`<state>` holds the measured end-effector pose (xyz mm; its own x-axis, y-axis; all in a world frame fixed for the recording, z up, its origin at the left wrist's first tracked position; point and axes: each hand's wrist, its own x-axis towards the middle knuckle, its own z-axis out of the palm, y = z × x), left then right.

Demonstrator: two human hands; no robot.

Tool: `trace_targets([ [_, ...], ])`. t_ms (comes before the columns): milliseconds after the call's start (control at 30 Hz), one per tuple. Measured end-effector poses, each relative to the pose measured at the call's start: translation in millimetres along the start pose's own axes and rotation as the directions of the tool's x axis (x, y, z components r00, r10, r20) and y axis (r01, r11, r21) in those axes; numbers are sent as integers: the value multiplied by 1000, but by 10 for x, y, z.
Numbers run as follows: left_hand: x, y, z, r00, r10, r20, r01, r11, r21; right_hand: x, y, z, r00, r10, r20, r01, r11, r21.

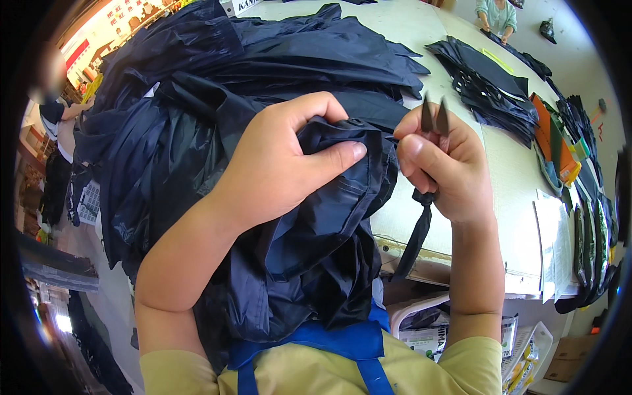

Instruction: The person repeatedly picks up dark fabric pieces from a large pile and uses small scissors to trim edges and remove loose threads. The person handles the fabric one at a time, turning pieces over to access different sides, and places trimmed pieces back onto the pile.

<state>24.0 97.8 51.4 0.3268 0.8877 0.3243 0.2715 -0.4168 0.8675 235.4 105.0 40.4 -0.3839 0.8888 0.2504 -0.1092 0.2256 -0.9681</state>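
At the far left, one co-worker [52,112] stood blurred beneath a pale wall bearing red writing [122,13]. Next came a big heap of navy cloth [178,49], its pieces too tangled for me to count. Behind it, one white box [240,6] showed bold black capitals, cut off by the edge of the view.

Nearer the middle, the left hand [283,158] pinched one crumpled navy piece [349,187] between thumb and fingers; that piece hung in front of the wearer's body, over a blue apron [309,339]. Just beside its edge, the right hand [454,164] gripped one pair of snips [434,118], the two dark points upward and slightly apart. I could not tell whether those fingers also touched the cloth. One black strip [416,240] dangled below that fist.

Under the table [510,171], a white bin [397,316] held a white packet [421,342] with dark print, partly hidden. Further right, one stack of dark pieces [490,89] lay on the tabletop, one yellow strip [497,60] across it, and beyond, a second co-worker [497,14] bent over dark cloth. One orange sheet [546,135] leaned at the right.
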Motion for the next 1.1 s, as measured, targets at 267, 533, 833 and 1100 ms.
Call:
trace_targets([
  [267,-46,-17,53,992,36,-122,-19,990,139,-30,-20,97,999,35,-4,-34,921,-388],
  [533,-51,-126,133,995,65,-73,-56,991,123,-107,1,170,915,-390,106,359,667,-653],
  [833,-64,-238,135,988,120,-94,-100,976,192,-48,83,175,972,-221,81,234,869,-437],
  [1100,-26,-171,83,997,-54,-49,54,999,3,-100,-87,-126,946,-320,43,283,758,-587],
])
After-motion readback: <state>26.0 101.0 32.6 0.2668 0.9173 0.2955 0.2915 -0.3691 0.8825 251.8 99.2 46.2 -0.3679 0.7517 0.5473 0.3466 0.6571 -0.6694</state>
